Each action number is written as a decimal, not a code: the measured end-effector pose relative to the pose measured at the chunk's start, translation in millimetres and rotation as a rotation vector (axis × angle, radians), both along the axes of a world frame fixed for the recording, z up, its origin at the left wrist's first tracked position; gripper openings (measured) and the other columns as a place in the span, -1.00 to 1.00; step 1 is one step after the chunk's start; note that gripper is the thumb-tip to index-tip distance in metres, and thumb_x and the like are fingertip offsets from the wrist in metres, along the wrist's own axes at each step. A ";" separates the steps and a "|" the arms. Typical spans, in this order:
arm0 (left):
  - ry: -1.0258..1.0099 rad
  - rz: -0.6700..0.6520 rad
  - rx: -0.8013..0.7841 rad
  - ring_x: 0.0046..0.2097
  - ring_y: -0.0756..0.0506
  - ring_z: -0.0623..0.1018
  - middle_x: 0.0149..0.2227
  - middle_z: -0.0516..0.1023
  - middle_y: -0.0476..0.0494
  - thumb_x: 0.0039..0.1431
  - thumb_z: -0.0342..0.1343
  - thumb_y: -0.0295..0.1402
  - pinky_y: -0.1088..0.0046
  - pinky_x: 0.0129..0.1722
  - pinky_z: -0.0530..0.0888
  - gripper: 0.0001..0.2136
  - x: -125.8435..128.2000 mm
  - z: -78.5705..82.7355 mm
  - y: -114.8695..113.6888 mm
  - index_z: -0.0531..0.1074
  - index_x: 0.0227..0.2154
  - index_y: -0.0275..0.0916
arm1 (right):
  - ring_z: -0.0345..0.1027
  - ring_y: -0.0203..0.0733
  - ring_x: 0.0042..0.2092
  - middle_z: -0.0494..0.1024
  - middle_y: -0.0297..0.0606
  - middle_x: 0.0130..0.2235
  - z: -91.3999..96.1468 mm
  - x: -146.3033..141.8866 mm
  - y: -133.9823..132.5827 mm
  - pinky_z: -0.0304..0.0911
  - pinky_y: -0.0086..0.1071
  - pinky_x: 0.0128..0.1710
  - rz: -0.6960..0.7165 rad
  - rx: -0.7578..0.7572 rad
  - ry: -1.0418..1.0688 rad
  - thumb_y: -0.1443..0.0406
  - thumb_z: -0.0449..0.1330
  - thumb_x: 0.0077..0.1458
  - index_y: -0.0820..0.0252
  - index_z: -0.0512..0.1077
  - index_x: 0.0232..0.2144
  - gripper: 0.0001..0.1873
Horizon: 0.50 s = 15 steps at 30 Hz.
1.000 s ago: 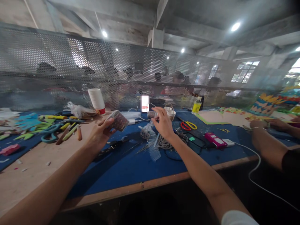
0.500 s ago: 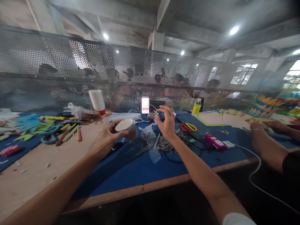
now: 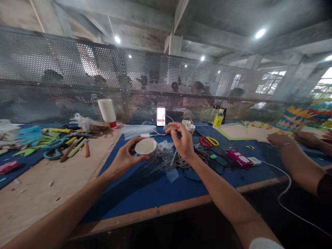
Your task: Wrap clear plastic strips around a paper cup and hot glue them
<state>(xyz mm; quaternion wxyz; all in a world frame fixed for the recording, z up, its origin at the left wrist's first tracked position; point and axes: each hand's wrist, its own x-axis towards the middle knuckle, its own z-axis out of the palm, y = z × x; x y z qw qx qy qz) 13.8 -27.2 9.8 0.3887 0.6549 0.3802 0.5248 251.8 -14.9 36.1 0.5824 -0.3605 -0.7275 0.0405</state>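
My left hand (image 3: 127,156) is closed round the side of a short paper cup (image 3: 146,147), thumb in front and fingers behind. The cup's white inside faces me, and its outer wall looks greyish. My right hand (image 3: 183,140) hovers over the table with bent fingers, thumb and fingertips apart. Its fingertips overlap a small grey-brown item with a white wire loop behind; whether they touch it I cannot tell. Below that hand lies a tangle of grey cord (image 3: 185,160). Clear plastic film (image 3: 171,174) is beside the cord.
Red-and-yellow scissors (image 3: 209,141), a magenta box (image 3: 240,158) and a yellow-labelled bottle (image 3: 218,118) are to the right. Stacked paper cups (image 3: 107,112), blue-handled scissors (image 3: 55,148) and wooden-handled tools are left. A co-worker's arm (image 3: 295,155) rests at far right. A lit phone (image 3: 160,117) stands behind.
My left hand has moved the cup slightly right, its opening turned more toward me. My right hand's fingers have shifted left and lower, uncovering a small white cup with a wire handle.
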 end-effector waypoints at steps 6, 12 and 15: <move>-0.001 -0.063 -0.041 0.07 -0.27 0.56 0.00 0.60 -0.18 -0.23 0.46 -0.37 0.05 0.15 0.43 -0.39 -2.2 -3.1 1.6 0.48 0.00 -0.15 | 0.45 -0.26 -0.37 0.51 -0.36 -0.46 -2.4 -3.8 -1.3 0.37 -0.32 -0.21 0.186 -0.225 0.043 0.25 0.00 0.34 0.13 0.41 -0.22 -0.80; 0.045 -0.136 -0.033 0.12 -0.29 0.54 0.10 0.54 -0.17 -0.22 0.47 -0.35 0.04 0.20 0.40 -0.35 -3.1 -9.0 2.0 0.46 0.04 -0.12 | 0.47 -0.22 -0.13 0.56 -0.20 -0.10 -6.8 -16.0 1.0 0.38 -0.32 -0.05 0.300 -0.299 -0.075 0.21 0.23 0.21 0.13 0.47 -0.07 -0.75; 0.066 -0.142 -0.029 0.11 -0.29 0.54 0.11 0.53 -0.20 -0.21 0.46 -0.34 0.02 0.19 0.40 -0.34 -3.2 -8.9 1.8 0.45 0.06 -0.13 | 0.49 -0.24 -0.16 0.59 -0.26 -0.19 -11.7 -19.0 2.0 0.38 -0.34 -0.07 0.338 -0.356 -0.090 0.25 0.19 0.24 0.16 0.49 -0.14 -0.82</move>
